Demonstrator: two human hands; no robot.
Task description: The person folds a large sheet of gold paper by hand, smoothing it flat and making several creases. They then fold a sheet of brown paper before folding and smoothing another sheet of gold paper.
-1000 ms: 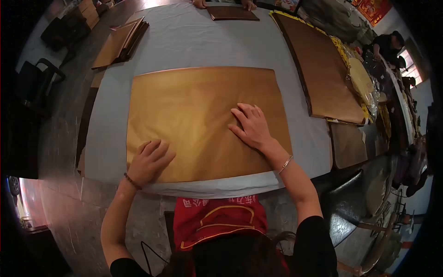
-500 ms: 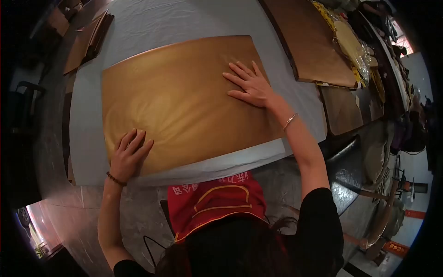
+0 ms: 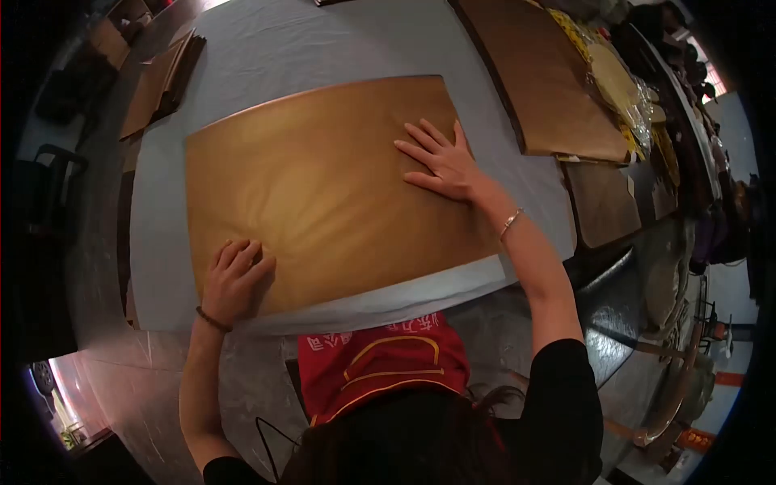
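Left hand [image 3: 234, 279] has curled at the gold sheet [image 3: 323, 186] corner; right hand [image 3: 443, 162] slid farther up.

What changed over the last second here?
The right hand slid over the gold sheet toward its far right corner, still flat. The left hand stayed at the near left corner, its fingers now curled. No clear grasp or release; the sheet still lies flat on the table.

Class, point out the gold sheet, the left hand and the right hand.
gold sheet [image 3: 323, 186], head view, its bare middle
left hand [image 3: 234, 279], head view, back of the hand
right hand [image 3: 443, 162], head view, back of the hand
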